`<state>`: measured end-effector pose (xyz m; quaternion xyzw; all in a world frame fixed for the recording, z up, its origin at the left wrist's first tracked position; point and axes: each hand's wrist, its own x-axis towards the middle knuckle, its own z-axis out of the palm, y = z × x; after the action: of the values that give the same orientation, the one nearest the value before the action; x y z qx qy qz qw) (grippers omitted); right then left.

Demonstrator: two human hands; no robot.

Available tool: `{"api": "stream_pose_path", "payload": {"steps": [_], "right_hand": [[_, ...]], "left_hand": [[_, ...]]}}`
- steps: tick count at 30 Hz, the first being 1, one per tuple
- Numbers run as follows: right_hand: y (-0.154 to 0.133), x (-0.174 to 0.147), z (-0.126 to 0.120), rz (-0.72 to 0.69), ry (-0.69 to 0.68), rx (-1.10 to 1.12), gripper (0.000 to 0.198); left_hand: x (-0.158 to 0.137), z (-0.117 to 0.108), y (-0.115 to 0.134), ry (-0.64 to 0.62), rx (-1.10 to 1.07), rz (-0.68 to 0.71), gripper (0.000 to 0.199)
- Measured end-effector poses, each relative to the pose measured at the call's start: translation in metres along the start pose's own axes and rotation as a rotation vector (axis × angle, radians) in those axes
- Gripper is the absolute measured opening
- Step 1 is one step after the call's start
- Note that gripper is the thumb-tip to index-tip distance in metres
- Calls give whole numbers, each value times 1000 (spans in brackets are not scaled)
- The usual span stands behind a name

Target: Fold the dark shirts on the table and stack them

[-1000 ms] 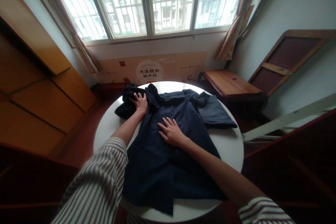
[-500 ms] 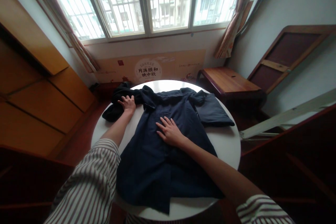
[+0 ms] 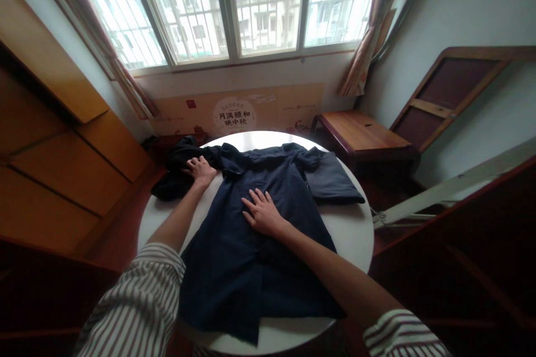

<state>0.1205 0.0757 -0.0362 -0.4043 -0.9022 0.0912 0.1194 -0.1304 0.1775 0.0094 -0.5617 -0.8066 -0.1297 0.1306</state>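
Navy shirt (image 3: 221, 273) on a round white worktop (image 3: 349, 234)
Right hand (image 3: 264, 213) flat on it, fingers spread, holding nothing; left hand (image 3: 202, 170) on black cloth (image 3: 171, 185), fingers bent, grip unclear.

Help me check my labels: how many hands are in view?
2: the left hand on the black cloth, the right hand spread on the navy garment. No others show.

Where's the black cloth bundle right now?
In the head view, the black cloth bundle lies at the far left edge of the round white table, under the left hand.
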Motion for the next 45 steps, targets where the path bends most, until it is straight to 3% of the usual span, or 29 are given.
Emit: {"api": "stream_pose_path", "payload": {"steps": [2, 3, 6, 8, 9, 12, 17, 19, 22, 25, 29, 31, 34, 37, 40, 42, 45], "right_hand": [[-1, 0, 0, 4, 3, 3, 56], [-2, 0, 1, 3, 4, 5, 56], [-2, -1, 1, -4, 7, 14, 55], [-2, -1, 1, -6, 13, 16, 55], [-1, -1, 1, -6, 16, 17, 55], [-1, -1, 1, -8, 20, 21, 54], [2, -1, 4, -14, 21, 32, 54], [2, -1, 4, -17, 18, 34, 55], [0, -2, 2, -16, 17, 37, 55], [-2, -2, 0, -16, 23, 38, 55], [-3, -2, 0, -13, 17, 32, 55], [-2, -2, 1, -14, 18, 31, 55], [-1, -2, 2, -15, 14, 36, 55], [-1, -1, 2, -12, 7, 41, 56], [0, -1, 2, -13, 7, 42, 56], [0, -1, 3, -11, 8, 42, 56], [1, 0, 4, -11, 8, 37, 56]], "left_hand": [[-2, -7, 21, 132, -130, 23, 48], [-4, -9, 34, 137, -208, 125, 44], [-8, -4, 74, -155, -366, 578, 34], [-10, 6, 99, -334, -356, 759, 31], [-10, 12, 110, -365, -330, 797, 31], [0, 22, 136, -308, -277, 748, 41], [28, 18, 155, -91, -197, 505, 64], [27, 18, 155, -58, -162, 586, 60], [10, 26, 146, -165, -128, 673, 47], [-8, 36, 130, -227, -91, 600, 40], [-8, 33, 111, -191, -52, 486, 46], [5, 24, 101, -195, -69, 380, 54], [35, 1, 78, -201, -106, 250, 46], [63, -26, 48, -104, -114, 99, 42], [68, -46, 29, 29, -103, 6, 48], [50, -48, 28, 74, -106, 108, 46], [0, -36, 35, 13, -132, 403, 40]]}}
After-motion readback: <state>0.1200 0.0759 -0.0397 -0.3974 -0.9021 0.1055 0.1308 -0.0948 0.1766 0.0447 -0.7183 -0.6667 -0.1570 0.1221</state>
